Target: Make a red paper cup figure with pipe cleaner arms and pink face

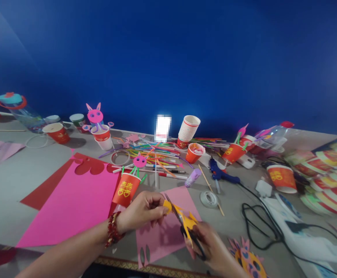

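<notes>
**Orange paper piece meets the scissors**

The orange paper piece (167, 207) sits between the hands, above a light pink sheet (168, 247). The left hand (145, 210) pinches it between thumb and fingers; the right hand (210, 241) is closed around the handles of one pair of scissors (197, 243). An orange offcut (188, 222) hangs by the blades; whether it is joined to the piece I cannot tell. The paper should be light, flexible and easily creased or torn, best held by its rim, clear of the blades.

Around them I count one bright pink sheet (73, 204), one red paper cup with a pink cat face (140, 160) just beyond the left hand, one purple glue stick (193, 178), one clear tape roll (209, 199) and one blue glue gun (222, 172).
</notes>
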### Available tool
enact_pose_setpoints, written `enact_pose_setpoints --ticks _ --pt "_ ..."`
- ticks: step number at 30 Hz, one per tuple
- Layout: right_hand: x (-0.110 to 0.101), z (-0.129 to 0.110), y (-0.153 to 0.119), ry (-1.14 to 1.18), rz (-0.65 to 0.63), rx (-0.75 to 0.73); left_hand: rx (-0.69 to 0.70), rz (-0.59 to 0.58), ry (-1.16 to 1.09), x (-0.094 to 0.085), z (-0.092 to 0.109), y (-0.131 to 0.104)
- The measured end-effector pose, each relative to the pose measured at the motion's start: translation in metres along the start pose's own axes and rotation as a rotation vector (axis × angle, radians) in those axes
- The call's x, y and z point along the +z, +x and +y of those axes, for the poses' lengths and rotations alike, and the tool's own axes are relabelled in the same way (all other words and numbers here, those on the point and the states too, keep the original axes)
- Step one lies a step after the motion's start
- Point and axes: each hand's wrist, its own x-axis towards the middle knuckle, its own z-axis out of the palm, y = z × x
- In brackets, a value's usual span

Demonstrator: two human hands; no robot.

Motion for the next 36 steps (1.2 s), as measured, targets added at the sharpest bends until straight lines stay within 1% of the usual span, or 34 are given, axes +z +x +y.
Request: enact_pose_setpoints --ticks 3,5,8,9,10,11,13,14,15,18,21,24,26,29,32,34,36 --pt "-0.015 0.000 -0.002 -0.125 -0.028 0.013 -0.019 -0.008 0.001 -0.003 0.000 0.002" --pt "-0.023 -0.002 -0.002 -0.091 -0.033 0.048 -0.030 -0.011 -0.006 -0.004 0.001 0.003" --pt "-0.026 -0.005 0.001 -0.064 -0.109 0.126 -0.021 -0.024 -0.008 -0.004 0.001 0.004" --pt "-0.026 -0.007 0.003 -0.102 -0.100 0.128 -0.013 -0.034 -0.012 -0.003 0.001 0.004" --pt "-0.026 -0.009 0.005 -0.156 -0.055 0.111 -0.004 -0.045 -0.018 -0.003 0.000 0.004" --pt "-0.025 -0.011 0.008 -0.210 0.019 0.082 0.001 -0.052 -0.021 -0.002 -0.001 0.004" --pt "-0.023 -0.019 0.013 -0.244 0.185 0.003 -0.002 -0.061 -0.009 -0.001 -0.003 0.004" --pt "-0.021 -0.023 0.016 -0.217 0.233 -0.032 -0.006 -0.063 0.011 -0.001 -0.004 0.004" --pt "-0.018 -0.027 0.018 -0.172 0.252 -0.061 -0.005 -0.065 0.036 0.000 -0.005 0.004" --pt "-0.004 -0.037 0.027 -0.090 0.202 -0.113 0.012 -0.076 0.123 0.003 -0.004 0.004" --pt "0.009 -0.039 0.035 -0.119 0.193 -0.116 0.024 -0.070 0.237 0.008 0.000 0.004" --pt "0.015 -0.035 0.040 -0.164 0.207 -0.128 0.055 -0.039 0.359 0.011 0.005 0.003" --pt "0.015 -0.033 0.042 -0.161 0.224 -0.137 0.080 -0.004 0.394 0.011 0.006 0.002" --pt "0.015 -0.031 0.043 -0.054 0.266 -0.146 0.111 0.066 0.363 0.010 0.005 0.001" --pt "0.019 -0.030 0.044 0.093 0.301 -0.162 0.156 0.140 0.269 0.009 0.001 0.000" --pt "0.024 -0.029 0.043 0.160 0.340 -0.180 0.161 0.156 0.148 0.011 -0.002 0.000" --pt "0.030 -0.027 0.042 0.201 0.406 -0.209 0.152 0.146 0.024 0.015 -0.004 -0.001"
